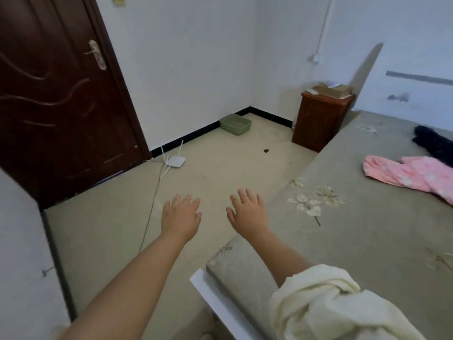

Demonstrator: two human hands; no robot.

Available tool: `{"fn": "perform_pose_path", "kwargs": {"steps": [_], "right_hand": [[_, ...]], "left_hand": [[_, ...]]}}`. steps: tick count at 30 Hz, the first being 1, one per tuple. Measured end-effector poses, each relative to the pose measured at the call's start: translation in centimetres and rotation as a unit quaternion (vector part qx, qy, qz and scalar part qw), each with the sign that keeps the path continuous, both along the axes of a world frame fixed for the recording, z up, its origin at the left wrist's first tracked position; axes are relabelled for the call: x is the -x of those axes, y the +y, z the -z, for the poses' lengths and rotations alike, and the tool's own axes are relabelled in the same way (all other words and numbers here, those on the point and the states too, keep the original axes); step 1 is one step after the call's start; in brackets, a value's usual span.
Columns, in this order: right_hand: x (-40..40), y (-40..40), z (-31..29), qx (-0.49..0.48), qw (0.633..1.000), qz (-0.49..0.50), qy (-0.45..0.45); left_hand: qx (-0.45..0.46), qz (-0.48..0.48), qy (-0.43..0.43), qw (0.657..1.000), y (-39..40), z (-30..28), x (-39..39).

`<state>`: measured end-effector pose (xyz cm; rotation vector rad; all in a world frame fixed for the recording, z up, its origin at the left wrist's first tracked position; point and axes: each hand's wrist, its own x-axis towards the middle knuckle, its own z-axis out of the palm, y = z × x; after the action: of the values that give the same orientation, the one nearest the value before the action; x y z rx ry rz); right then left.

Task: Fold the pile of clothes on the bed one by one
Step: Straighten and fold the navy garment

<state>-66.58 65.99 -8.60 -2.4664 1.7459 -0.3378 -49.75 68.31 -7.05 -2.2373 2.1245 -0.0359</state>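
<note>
A person stands beside a bed [355,241], both arms stretched forward over the floor. The left hand [181,215] and right hand [247,213] are empty, fingers spread and relaxed. A pink garment [411,176] and a dark garment [434,141] lie unfolded, well away on the bed's right. No folding looks begun; next, probably reach right for the pink one.

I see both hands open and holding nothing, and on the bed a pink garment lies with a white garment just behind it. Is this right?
Not quite. In the head view the garment behind the pink garment is black, not white. The rest holds: the left hand and right hand are open and hold nothing, and both garments lie on the bed.
</note>
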Motion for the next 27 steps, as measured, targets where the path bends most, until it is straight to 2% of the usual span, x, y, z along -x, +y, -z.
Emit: {"fn": "perform_pose_path", "kwargs": {"steps": [8,17,22,27], "right_hand": [[-17.6,-16.4,-0.3,-0.043,0.997,-0.065,-0.010],[-27.6,-32.5,-0.4,-0.039,0.998,-0.032,0.023],[-28.6,-41.8,-1.0,-0.025,0.998,0.060,0.026],[-24.7,-47.8,-1.4,-0.024,0.985,0.166,0.036]], "left_hand": [[-0.001,-0.062,-0.017,0.998,-14.5,-2.4,-16.4],[0.009,-0.083,-0.022,0.996,-30.3,-2.5,-28.3],[0.042,0.035,-0.002,0.999,-42.0,-3.0,-29.7],[0.019,0.170,0.024,0.985,-53.2,-3.0,-24.0]]}}
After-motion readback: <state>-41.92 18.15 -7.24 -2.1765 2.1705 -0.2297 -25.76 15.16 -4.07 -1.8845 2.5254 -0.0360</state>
